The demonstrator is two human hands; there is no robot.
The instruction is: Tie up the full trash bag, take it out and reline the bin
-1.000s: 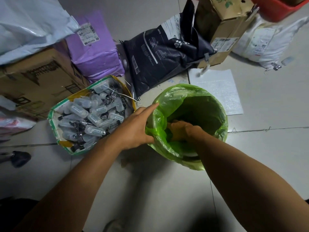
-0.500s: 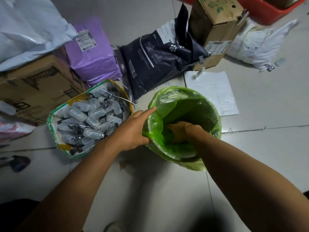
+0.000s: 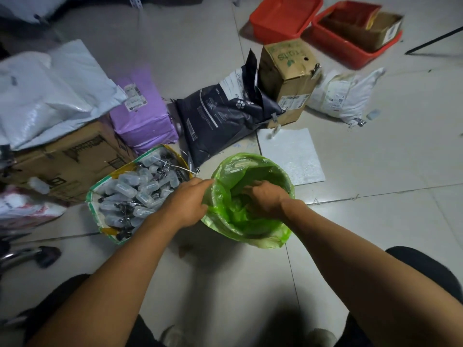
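Observation:
A small bin stands on the tiled floor, lined with a translucent green trash bag [image 3: 226, 170] whose edge folds over the rim and hides the bin itself. My left hand [image 3: 186, 202] grips the bag's left edge at the rim, fingers closed on the plastic. My right hand [image 3: 266, 199] is inside the bin, pressed down into the bunched green liner with its fingers curled; whether it pinches the plastic I cannot tell. The bin's bottom is hidden by the liner and my hand.
A bag of small plastic bottles [image 3: 136, 194] stands just left of the bin. Behind are a black mailer [image 3: 223, 116], a purple parcel [image 3: 144, 116], cardboard boxes [image 3: 288, 78], a white sheet [image 3: 290, 154] and red trays [image 3: 283, 17]. My knees frame the bare floor in front.
The view has pulled back and up, showing more of the floor. My left hand has closed on the bag's rim; my right hand has stayed inside the liner.

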